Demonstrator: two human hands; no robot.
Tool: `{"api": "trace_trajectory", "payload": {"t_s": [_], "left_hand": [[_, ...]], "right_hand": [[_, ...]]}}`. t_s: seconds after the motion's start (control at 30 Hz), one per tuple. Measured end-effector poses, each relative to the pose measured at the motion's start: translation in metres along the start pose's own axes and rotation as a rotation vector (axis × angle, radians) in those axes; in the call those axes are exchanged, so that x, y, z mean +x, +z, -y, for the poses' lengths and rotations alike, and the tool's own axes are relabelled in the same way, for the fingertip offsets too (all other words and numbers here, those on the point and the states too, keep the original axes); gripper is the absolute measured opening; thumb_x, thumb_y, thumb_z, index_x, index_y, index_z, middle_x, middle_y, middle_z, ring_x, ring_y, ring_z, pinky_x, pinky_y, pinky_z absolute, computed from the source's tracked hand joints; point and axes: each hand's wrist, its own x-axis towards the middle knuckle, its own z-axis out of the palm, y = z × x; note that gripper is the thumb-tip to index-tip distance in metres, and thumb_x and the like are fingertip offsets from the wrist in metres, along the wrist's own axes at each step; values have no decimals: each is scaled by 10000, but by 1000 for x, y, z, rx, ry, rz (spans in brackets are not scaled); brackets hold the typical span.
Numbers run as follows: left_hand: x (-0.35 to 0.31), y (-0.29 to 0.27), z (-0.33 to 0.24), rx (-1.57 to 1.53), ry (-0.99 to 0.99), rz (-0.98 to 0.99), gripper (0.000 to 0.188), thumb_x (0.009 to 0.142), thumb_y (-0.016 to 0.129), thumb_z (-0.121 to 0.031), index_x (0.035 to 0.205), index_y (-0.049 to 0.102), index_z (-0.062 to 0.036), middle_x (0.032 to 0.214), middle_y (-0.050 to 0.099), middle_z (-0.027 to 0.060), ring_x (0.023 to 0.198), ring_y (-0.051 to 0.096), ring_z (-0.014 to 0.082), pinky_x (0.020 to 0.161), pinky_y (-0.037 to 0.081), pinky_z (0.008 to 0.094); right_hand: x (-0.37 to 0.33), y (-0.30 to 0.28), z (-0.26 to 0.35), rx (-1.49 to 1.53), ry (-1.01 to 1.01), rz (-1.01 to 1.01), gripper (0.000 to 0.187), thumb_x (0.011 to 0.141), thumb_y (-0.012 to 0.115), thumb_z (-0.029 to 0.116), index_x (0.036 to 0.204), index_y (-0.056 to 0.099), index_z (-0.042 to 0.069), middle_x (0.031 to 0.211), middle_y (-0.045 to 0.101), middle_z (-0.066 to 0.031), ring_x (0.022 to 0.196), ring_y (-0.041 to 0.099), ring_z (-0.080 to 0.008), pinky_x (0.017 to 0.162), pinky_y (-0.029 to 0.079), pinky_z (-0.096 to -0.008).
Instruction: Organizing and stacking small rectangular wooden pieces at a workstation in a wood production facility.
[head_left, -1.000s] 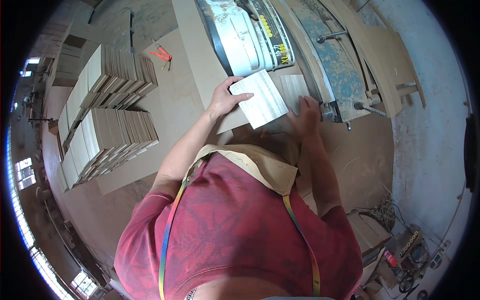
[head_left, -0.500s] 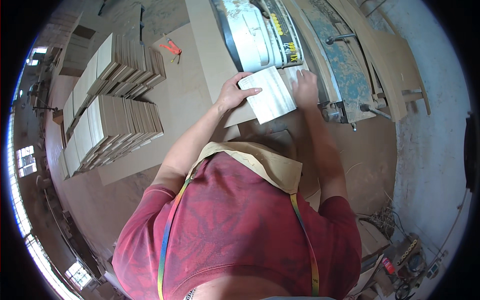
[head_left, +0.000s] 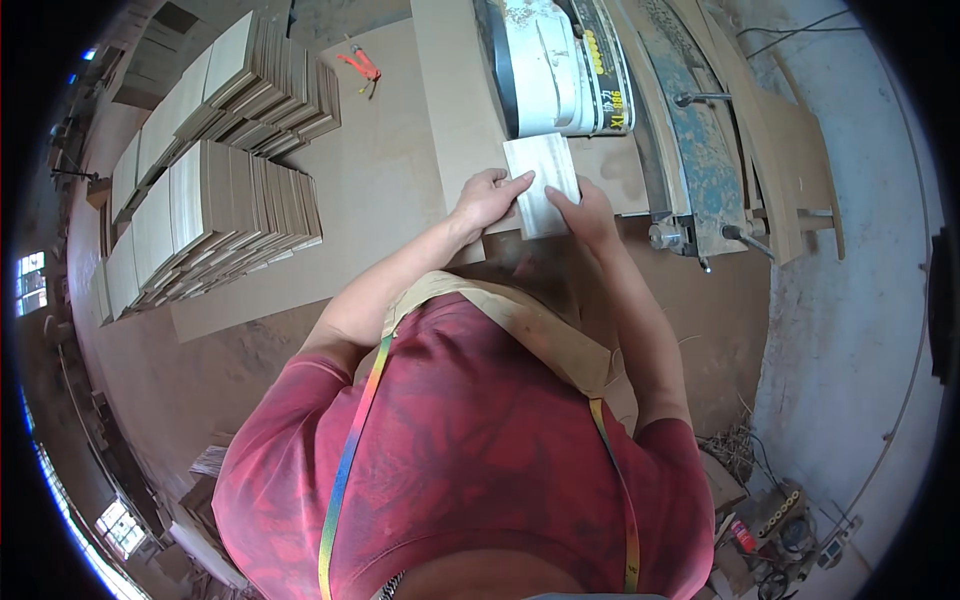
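Surface [head_left: 385,150]: brown. Board stacks [head_left: 255,195]: left. White machine [head_left: 545,70]: far. Pale board [head_left: 541,170]: just near of the machine, both hands now closed on it, left hand [head_left: 488,200] at its left edge, right hand [head_left: 592,213] at its right. Second piece: no longer seen apart; I judge handling now two-handed.

Held board [head_left: 545,162] at 1 o'clock: matt streaky wood. Machine bed [head_left: 706,150] at 2: metal, blue paint worn patchy. Shirt [head_left: 470,440], 6: matt cloth.
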Motion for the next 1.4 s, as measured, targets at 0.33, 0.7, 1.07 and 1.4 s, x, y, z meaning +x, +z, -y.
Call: {"api": "trace_trajectory", "payload": {"t_s": [0.33, 0.7, 1.07, 1.4], "left_hand": [[-2, -7, -24, 138, 6, -52, 486, 1009, 810, -402, 1153, 747, 58, 981, 710, 112, 798, 660, 150, 695, 570, 272], [-16, -25, -20, -385, 217, 352, 720, 968, 826, -232, 1572, 497, -19, 1339, 650, 212, 1106, 704, 280, 816, 639, 389], [19, -3, -1, -424, 236, 311, 713, 926, 834, -79, 1556, 504, -128, 1312, 668, 176, 996, 740, 240, 710, 642, 327], [32, 11, 3, -506, 221, 202, 589, 975, 822, -96, 1497, 553, -126, 1254, 704, 144, 948, 760, 213, 695, 642, 283]], "right_hand": [[-53, 32, 14, 624, 294, -156, 521, 967, 827, 177, 1394, 653, -66, 1272, 733, -196, 1122, 690, -244, 979, 562, -341], [-70, 2, 31, 1024, 245, 7, 472, 1026, 735, 69, 1458, 610, -74, 1285, 732, -198, 1110, 724, -218, 986, 582, -303], [-51, -7, 17, 315, 49, -169, 455, 938, 852, 177, 1297, 712, -63, 1181, 754, -162, 1019, 731, -225, 853, 591, -319], [-72, 10, 19, -363, -438, -482, 563, 793, 923, 266, 1244, 757, -26, 1116, 742, -184, 954, 696, -394, 883, 584, -428]]}}
